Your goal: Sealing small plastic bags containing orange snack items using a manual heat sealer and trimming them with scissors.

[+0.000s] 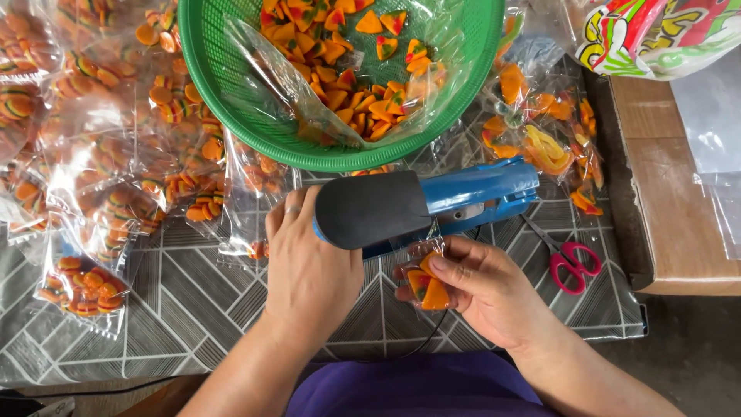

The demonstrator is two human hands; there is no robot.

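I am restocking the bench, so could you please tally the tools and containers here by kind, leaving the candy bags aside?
Green basket: 1
Blue and black heat sealer, pressed by the left hand: 1
Pink-handled scissors: 1
Small candy bag held in the right hand: 1
Total: 4

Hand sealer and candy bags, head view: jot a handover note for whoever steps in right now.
Left hand: pressing down on the black handle of the blue hand sealer.
Right hand: holding a small clear bag of orange wedge candies, its top in the sealer's mouth.
Green basket: loose wedge candies in a plastic liner.
Filled bags: piled on the table's left side; more lie right of the basket.
Red scissors: lying right of the hands.
Done: many bags filled. Left: this bag's seal, the basket's candies.
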